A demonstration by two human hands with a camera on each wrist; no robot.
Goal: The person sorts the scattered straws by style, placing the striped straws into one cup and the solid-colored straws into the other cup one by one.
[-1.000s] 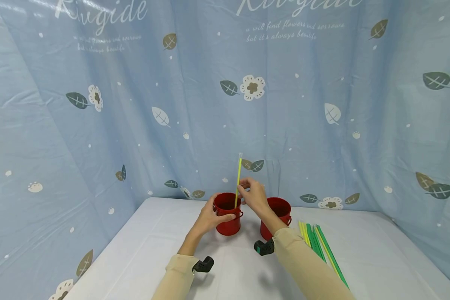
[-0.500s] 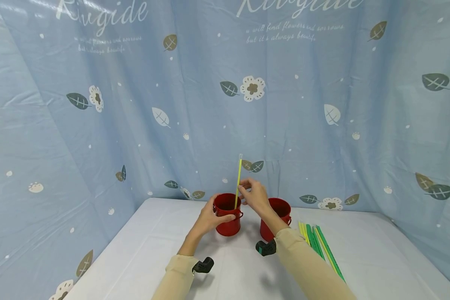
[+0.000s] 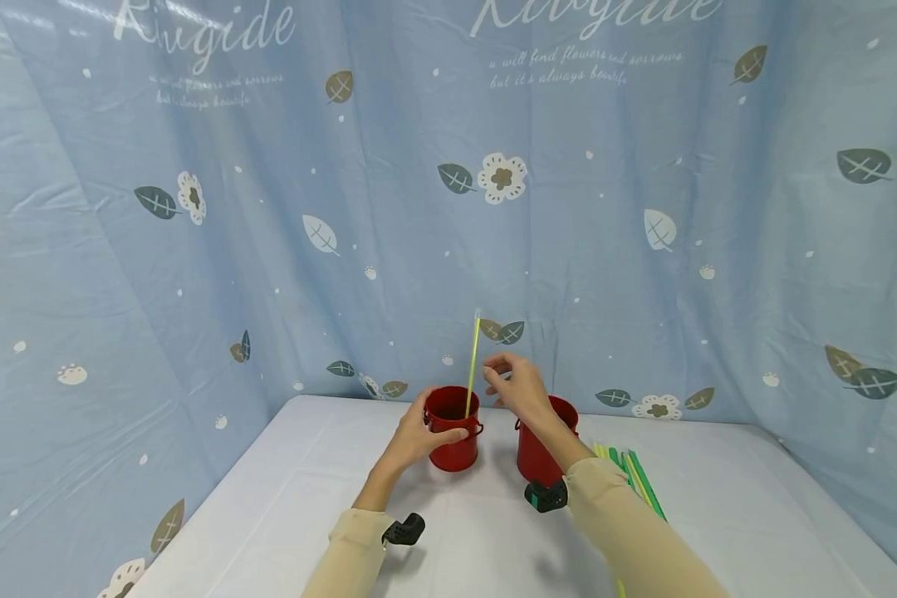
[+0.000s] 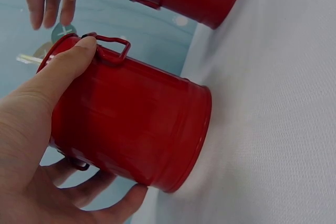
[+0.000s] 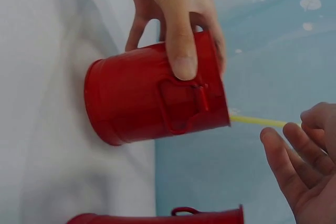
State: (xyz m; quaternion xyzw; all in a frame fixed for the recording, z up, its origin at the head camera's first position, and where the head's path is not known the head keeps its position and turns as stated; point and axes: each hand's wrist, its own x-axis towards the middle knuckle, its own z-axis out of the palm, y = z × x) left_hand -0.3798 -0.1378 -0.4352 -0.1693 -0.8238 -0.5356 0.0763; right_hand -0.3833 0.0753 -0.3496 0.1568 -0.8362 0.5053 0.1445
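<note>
My left hand point(image 3: 413, 438) holds a small red metal bucket point(image 3: 454, 455) around its side, thumb near a wire handle at the rim. In the left wrist view this bucket point(image 4: 142, 119) is gripped with the thumb on one side and the fingers on the other. A thin yellow stick point(image 3: 473, 357), clear at its top end, leans upright inside the bucket against the rim; its lower part is hidden. My right hand point(image 3: 519, 390) hovers just right of the stick, fingers loosely bent, holding nothing. In the right wrist view the stick point(image 5: 257, 120) passes behind its fingertips.
A second red bucket point(image 3: 536, 457) stands to the right, partly hidden by my right forearm. Several yellow and green sticks point(image 3: 646, 490) lie on the white-covered table point(image 3: 284, 498) further right. A blue patterned curtain point(image 3: 389, 166) hangs behind.
My right hand has let go of the yellow stick and moved a little to the right. The stick stays in the bucket, and my left hand keeps its grip.
</note>
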